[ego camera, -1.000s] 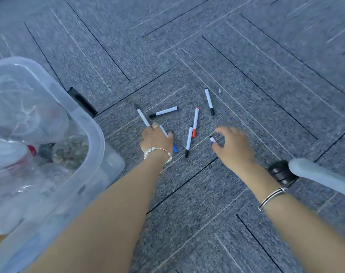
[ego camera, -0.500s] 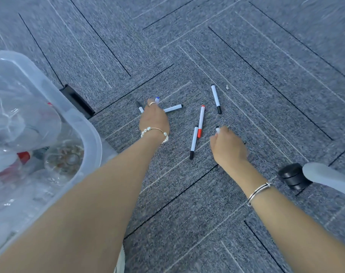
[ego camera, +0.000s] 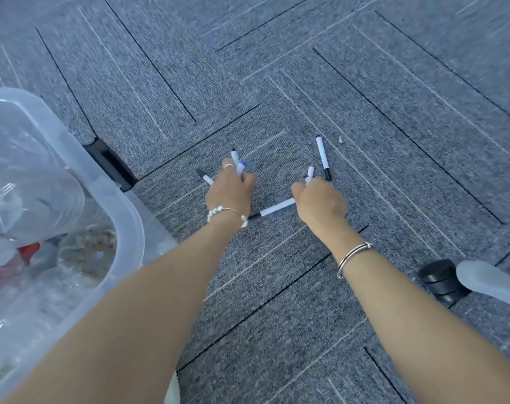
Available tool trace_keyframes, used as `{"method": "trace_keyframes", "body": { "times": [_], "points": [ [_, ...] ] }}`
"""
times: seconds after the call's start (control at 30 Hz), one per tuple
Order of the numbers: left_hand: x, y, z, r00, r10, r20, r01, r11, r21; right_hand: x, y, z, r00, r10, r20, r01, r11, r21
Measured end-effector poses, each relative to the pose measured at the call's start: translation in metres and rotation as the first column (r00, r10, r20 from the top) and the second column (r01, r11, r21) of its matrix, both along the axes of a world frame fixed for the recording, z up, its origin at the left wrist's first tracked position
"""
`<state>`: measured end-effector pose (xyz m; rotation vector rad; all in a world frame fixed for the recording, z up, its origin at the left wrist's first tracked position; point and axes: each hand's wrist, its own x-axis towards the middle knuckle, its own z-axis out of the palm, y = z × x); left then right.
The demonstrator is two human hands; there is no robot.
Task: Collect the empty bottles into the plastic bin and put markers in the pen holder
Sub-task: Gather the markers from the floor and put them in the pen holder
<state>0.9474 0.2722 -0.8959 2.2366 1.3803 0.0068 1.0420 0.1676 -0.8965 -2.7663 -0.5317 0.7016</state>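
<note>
Presently on grey carpet [ego camera: 364,83]: left hand [ego camera: 229,191], fingers curled round a bundle of markers [ego camera: 237,164] whose ends, one blue-capped, stick out past the knuckles; pearl bracelet at the wrist. Right hand [ego camera: 321,204], closed round a black-capped marker [ego camera: 274,209] angled down to the left, plus a red-tipped marker [ego camera: 309,173] poking up from the fist; silver bangle at the wrist. One loose black-capped marker [ego camera: 323,157] lies on the carpet just beyond the right hand. Clear plastic bin [ego camera: 114,217] at the left edge, holding crumpled empty bottles [ego camera: 29,185]. Chair caster [ego camera: 440,279] at the right. Pen holder out of view.
</note>
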Motion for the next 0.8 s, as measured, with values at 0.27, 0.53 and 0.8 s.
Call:
{"method": "trace_keyframes", "body": {
  "times": [0.27,0.53,0.8],
  "points": [
    [0.003,0.009,0.015,0.916,0.4,0.027,-0.39,0.903,-0.18,0.039,0.001,0.01,0.978,-0.002,0.21,-0.024,0.992,0.121],
    [-0.011,0.015,0.009,0.845,0.533,-0.043,-0.522,0.805,-0.282,0.042,0.006,0.003,0.993,0.04,0.113,-0.035,0.998,-0.044],
    [-0.027,0.006,0.002,0.957,0.272,-0.106,-0.284,0.95,-0.128,-0.014,0.002,-0.003,0.99,-0.049,-0.133,0.094,0.928,0.362]
  ]
}}
